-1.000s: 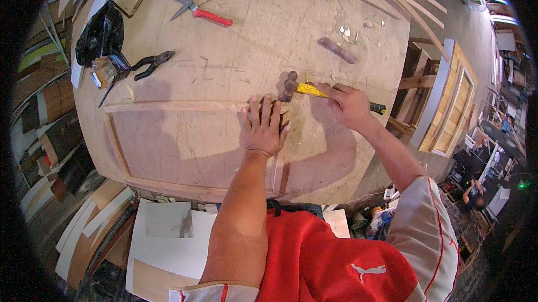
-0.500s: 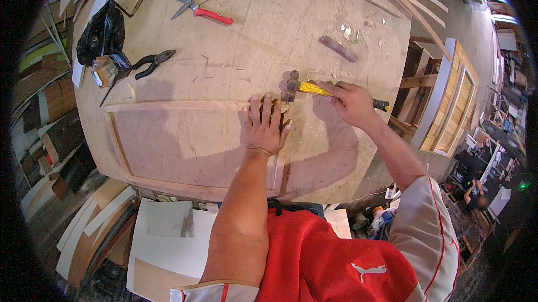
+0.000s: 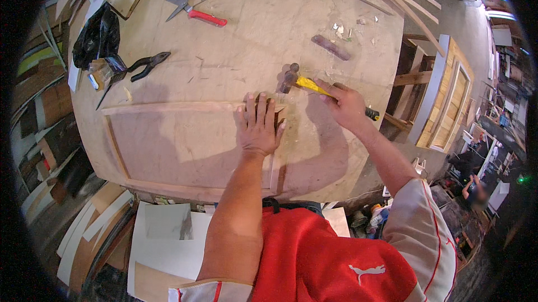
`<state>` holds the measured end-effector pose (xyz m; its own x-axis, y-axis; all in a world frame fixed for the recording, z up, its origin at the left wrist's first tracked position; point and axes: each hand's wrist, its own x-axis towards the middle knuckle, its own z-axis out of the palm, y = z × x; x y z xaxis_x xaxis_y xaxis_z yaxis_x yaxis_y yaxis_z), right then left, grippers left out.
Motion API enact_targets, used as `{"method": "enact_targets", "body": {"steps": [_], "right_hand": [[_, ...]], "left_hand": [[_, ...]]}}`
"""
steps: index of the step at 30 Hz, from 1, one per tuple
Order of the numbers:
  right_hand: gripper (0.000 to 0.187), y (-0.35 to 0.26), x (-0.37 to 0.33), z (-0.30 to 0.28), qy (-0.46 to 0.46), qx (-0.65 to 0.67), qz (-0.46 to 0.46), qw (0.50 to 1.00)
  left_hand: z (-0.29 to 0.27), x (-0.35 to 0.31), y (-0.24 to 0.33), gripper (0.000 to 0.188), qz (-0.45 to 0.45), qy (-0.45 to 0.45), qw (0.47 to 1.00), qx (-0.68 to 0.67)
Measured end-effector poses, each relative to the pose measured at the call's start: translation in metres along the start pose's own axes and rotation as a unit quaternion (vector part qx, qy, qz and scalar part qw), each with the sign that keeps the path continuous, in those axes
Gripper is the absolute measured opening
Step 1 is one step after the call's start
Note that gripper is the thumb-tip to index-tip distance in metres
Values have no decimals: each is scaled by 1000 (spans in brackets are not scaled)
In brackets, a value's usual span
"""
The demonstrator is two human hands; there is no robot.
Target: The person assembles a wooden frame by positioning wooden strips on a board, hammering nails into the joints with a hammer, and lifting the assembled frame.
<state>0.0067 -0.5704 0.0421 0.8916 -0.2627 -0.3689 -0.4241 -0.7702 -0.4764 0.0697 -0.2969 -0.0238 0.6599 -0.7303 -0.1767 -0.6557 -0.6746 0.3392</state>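
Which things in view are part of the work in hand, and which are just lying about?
In use: hammer, in the right hand; wooden frame, under the left hand.

Apparently lying about: red-handled snips; black pliers; black bag; dark strip.

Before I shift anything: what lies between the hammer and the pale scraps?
Head view: a dark, narrow bar lies between the hammer and the pale scraps.

Along the worktop's (image 3: 235, 50) near edge, the left hand (image 3: 259, 132) hides a stretch of the wooden frame (image 3: 168, 106) near its far right corner; the forearm crosses the near rail. The right hand (image 3: 346, 107) covers part of the hammer (image 3: 309, 84) handle. Past the worktop's right edge, a person (image 3: 475, 192) seems too small and blurred to make out.
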Motion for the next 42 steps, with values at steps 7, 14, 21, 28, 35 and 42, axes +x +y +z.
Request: {"method": "enact_targets", "body": {"steps": [7,14,21,28,35,42], "right_hand": [[48,-1,-22,26,36,77,68,994],[45,-9,-17,19,42,88,68,993],[46,-6,-17,20,76,70,65,993],[45,-2,-20,23,91,86,44,991],[44,-12,-21,19,64,117,65,989],[44,-6,-23,24,111,89,42,989]], "left_hand": [[-3,1,-2,72,19,33,999,-9],[-15,-1,-1,70,21,56,995,-78],[-21,39,60,65,-197,112,974,-9],[7,46,59,57,-280,160,947,10],[5,41,53,57,-285,147,947,-27],[12,44,56,48,-262,182,947,-36]]}}
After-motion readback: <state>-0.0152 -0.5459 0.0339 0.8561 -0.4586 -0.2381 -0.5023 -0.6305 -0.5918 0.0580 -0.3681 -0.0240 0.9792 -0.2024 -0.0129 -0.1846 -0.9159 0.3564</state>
